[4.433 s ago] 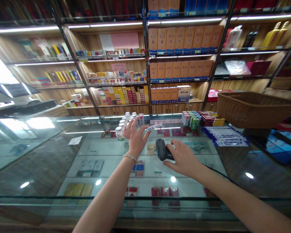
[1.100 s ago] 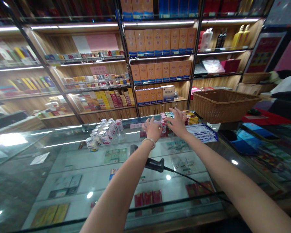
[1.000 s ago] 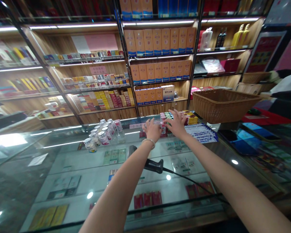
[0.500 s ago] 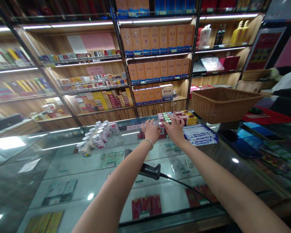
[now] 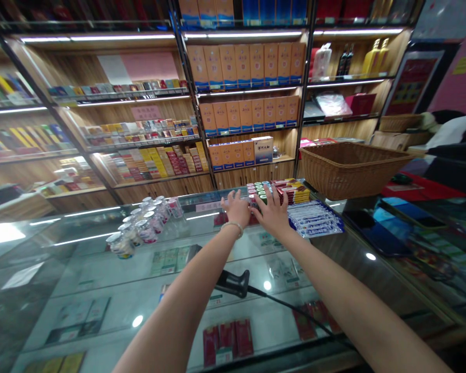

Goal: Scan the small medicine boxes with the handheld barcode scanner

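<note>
On the glass counter (image 5: 132, 282), my left hand (image 5: 237, 210) is at the left side of a block of small packs (image 5: 259, 190) with pink, green and blue tops. Its fingers are apart, and a bracelet circles the wrist. My right hand (image 5: 272, 213) spreads its fingers over the near side of the same packs, partly hiding them. Whether either hand presses on them I cannot tell. Red and yellow packs (image 5: 297, 190) lie just beyond my right hand, with blue-and-white sachets (image 5: 314, 218) beside it. Below my left forearm rests a black handheld scanner (image 5: 235, 284) with a cable.
Several clear jars with white lids (image 5: 145, 223) stand at the left of the counter. A wicker basket (image 5: 349, 173) sits at the right, behind a dark phone-like slab (image 5: 376, 233). Shelves with orange boxes (image 5: 243, 65) line the back wall.
The whole view has shifted slightly, so things appear a little farther left. My right hand's fingers are spread flatter over the packs; my left hand stays beside them.
</note>
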The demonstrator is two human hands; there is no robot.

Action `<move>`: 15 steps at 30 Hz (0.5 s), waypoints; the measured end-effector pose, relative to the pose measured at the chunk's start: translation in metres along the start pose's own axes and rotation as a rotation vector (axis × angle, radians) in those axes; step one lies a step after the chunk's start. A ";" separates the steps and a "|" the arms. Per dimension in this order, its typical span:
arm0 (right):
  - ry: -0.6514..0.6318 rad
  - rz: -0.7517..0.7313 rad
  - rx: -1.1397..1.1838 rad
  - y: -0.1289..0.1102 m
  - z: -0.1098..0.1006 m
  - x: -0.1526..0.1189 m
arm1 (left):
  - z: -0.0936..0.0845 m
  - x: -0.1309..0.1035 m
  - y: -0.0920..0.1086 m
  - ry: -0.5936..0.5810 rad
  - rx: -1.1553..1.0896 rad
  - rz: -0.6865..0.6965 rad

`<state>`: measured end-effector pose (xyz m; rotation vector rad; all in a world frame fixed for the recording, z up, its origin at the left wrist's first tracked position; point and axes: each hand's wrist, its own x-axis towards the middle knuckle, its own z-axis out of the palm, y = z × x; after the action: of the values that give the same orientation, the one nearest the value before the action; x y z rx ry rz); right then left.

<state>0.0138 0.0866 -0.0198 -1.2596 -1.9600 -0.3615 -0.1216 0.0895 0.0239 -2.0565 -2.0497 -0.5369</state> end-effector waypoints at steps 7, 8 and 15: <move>0.021 -0.016 -0.063 0.001 0.009 0.001 | 0.005 0.003 0.001 -0.013 0.030 -0.030; 0.027 -0.020 -0.068 0.001 0.010 0.001 | 0.005 0.003 0.001 -0.015 0.033 -0.033; 0.068 -0.031 -0.071 0.003 0.016 -0.001 | 0.007 0.006 0.000 -0.019 0.056 -0.040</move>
<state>0.0095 0.0967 -0.0312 -1.2466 -1.9261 -0.4872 -0.1205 0.0972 0.0200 -2.0004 -2.0957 -0.4629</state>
